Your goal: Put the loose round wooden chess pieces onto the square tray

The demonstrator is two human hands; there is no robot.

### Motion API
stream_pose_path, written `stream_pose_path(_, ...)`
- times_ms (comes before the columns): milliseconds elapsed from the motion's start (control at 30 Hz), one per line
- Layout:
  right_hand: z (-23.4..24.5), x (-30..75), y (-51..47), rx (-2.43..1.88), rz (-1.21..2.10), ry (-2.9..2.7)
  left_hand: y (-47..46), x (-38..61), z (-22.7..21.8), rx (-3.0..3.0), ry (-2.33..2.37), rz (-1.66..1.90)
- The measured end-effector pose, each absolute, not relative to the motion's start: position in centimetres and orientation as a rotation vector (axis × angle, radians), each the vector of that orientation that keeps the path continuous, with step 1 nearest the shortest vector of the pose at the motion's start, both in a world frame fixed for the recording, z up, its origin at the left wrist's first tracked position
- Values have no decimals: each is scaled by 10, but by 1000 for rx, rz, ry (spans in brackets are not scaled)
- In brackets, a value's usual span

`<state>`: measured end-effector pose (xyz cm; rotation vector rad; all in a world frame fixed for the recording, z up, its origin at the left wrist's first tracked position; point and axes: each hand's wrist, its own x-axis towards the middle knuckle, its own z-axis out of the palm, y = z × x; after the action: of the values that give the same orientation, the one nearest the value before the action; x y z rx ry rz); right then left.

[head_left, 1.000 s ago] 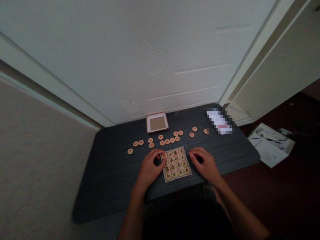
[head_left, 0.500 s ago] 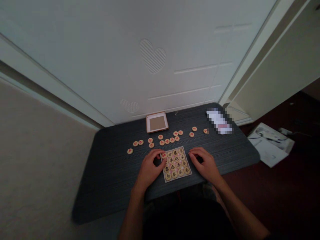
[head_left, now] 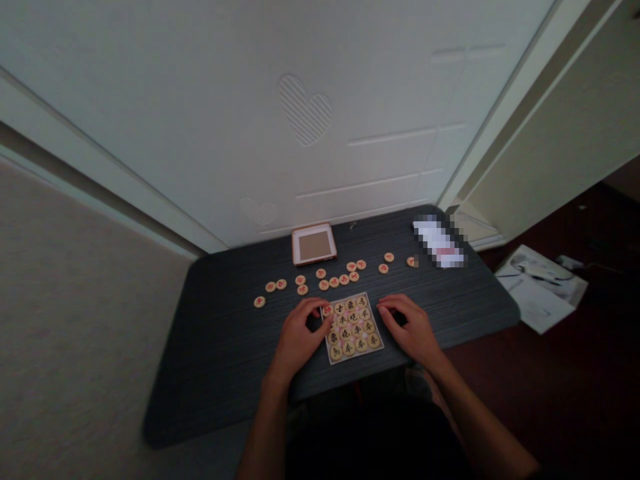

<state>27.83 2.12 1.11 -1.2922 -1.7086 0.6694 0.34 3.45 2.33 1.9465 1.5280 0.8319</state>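
A shallow square box point(head_left: 355, 359) holds rows of round xiangqi pieces, nearly all with black characters. At its far left corner lies a red-marked xiangqi piece point(head_left: 327, 311). My left hand point(head_left: 300, 335) is bent at the box's left side, with thumb and index fingertip at opposite edges of that red piece; the thumb partly covers a black piece. To the right of the box, my right hand point(head_left: 409, 325) rests with thumb and fingers apart and holds nothing.
Several loose red-marked pieces point(head_left: 334, 282) are strewn across the dark table point(head_left: 215, 360) beyond the box. An open box lid point(head_left: 315, 244) lies near the white panel. A blurred-out bright object point(head_left: 437, 242) sits at the far right. A white box point(head_left: 543, 287) stands lower, off the table's right.
Both hands stay in place around the box, and the pieces keep their positions. Only the camera view shifts very slightly.
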Motion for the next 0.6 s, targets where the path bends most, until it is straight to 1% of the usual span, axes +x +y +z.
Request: stream_pose_path(600,11,278,21,-1288,654,-1707,33,3,22,1944,1536,850)
